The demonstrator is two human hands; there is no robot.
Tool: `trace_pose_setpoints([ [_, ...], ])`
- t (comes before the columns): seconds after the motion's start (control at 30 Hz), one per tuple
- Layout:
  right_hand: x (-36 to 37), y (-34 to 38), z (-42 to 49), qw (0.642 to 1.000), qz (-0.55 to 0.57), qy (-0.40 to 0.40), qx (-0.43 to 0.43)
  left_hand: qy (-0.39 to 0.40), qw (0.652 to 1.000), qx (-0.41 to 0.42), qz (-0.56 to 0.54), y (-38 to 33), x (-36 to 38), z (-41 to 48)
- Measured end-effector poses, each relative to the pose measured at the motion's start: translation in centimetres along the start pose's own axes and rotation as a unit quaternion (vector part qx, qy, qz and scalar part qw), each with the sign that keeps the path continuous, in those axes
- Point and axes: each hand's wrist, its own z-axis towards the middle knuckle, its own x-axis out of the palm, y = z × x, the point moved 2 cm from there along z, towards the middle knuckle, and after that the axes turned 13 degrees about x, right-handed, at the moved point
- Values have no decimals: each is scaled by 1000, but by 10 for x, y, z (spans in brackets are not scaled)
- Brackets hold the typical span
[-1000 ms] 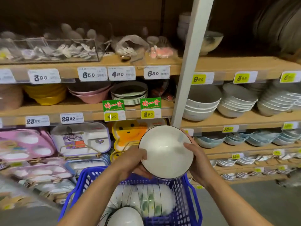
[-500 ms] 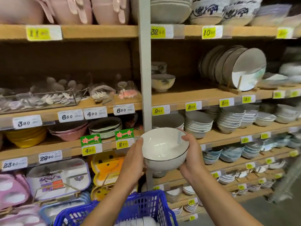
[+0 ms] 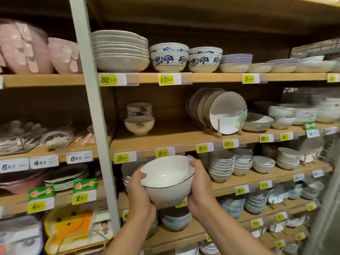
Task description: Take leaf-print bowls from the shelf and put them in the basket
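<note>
The left hand (image 3: 141,196) and the right hand (image 3: 200,183) clasp a white bowl (image 3: 166,174) between them. Fingers curl round its outer wall from either side, and the left thumb lies over the dark-lined rim. The bowl is tipped: its mouth faces up and toward the person, its foot down and away toward the shelf (image 3: 184,142), so the foot-to-mouth axis leans back at the camera. Its inside shows only plain white glaze. It is held in front of the shelving, just below the yellow price tags (image 3: 125,158) and just right of the grey upright post (image 3: 92,107). Beside the right hand stand stacks of nested bowls (image 3: 221,166). One board up, a wooden rack (image 3: 219,133) holds plates (image 3: 227,112) on edge, with a small stack of dark-rimmed bowls (image 3: 139,117) to their left. On the top board are blue-patterned bowls (image 3: 169,57) — two stacks side by side
</note>
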Motion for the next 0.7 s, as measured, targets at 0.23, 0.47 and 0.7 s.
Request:
trace_pose_setpoints([
  [0.23, -30, 49, 16, 994, -100, 37, -18, 24, 998, -58, 14, -6, 52, 11],
  [0.47, -23, 85, 56, 986, -133, 94, 43, 43, 995, -79, 36, -20, 67, 45],
  [0.7, 21, 91, 104, 982, -121, 136, 45, 40, 997, -32, 50, -32, 78, 95],
])
